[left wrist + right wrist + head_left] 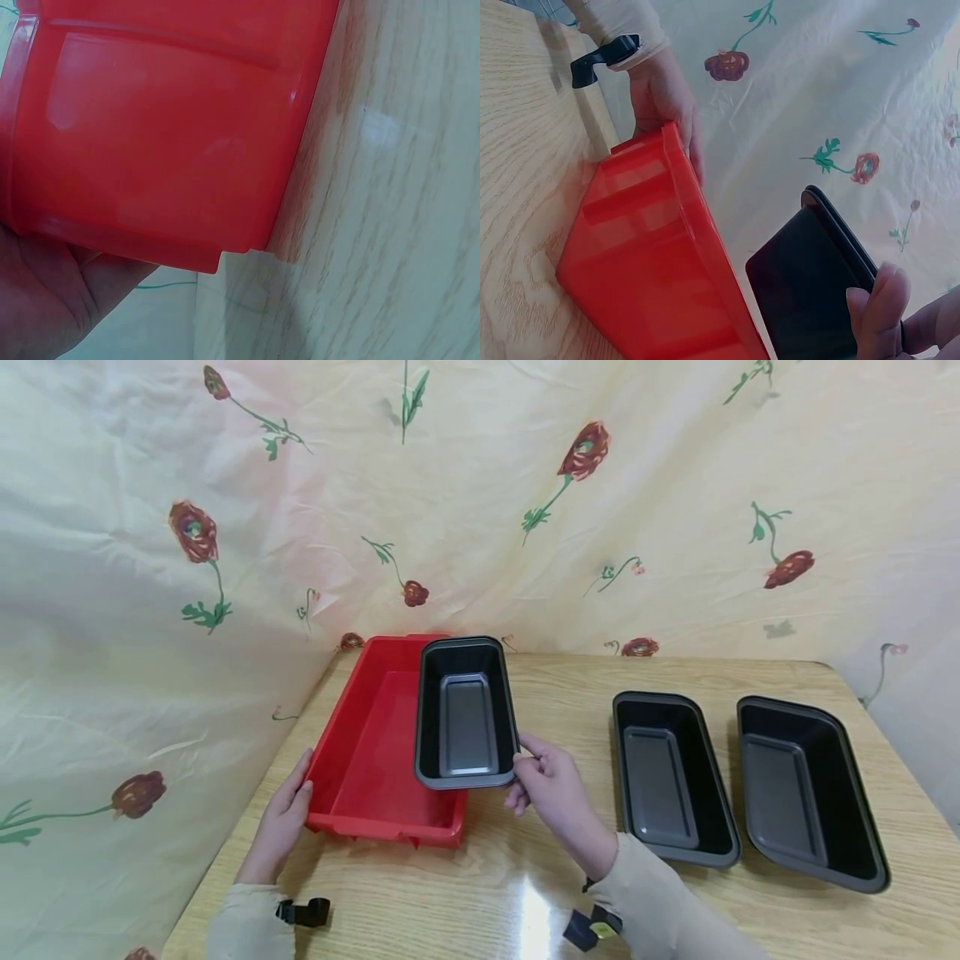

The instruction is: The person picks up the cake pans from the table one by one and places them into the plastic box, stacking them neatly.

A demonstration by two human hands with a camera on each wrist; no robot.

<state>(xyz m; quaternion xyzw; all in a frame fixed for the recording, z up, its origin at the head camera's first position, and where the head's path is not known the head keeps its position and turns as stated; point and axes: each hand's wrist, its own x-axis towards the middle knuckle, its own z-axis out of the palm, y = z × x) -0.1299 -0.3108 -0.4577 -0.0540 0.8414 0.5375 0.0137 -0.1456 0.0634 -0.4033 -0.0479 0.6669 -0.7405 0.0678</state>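
Note:
A black loaf pan (467, 718) hangs over the right side of a red plastic tray (360, 743) in the head view. My right hand (553, 789) pinches the pan's rim near its front right corner, thumb on top. In the right wrist view the same loaf pan (802, 285) shows from its side, above the tray's rim. My left hand (281, 818) holds the tray's rim at its front left corner. The left wrist view shows the tray's outer wall (172, 135) with the left palm (45, 300) against its edge.
Two more black loaf pans stand side by side on the wooden table to the right, one nearer (663, 777) and one farther right (810, 793). A flowered cloth (480, 510) hangs behind the table and along its left side.

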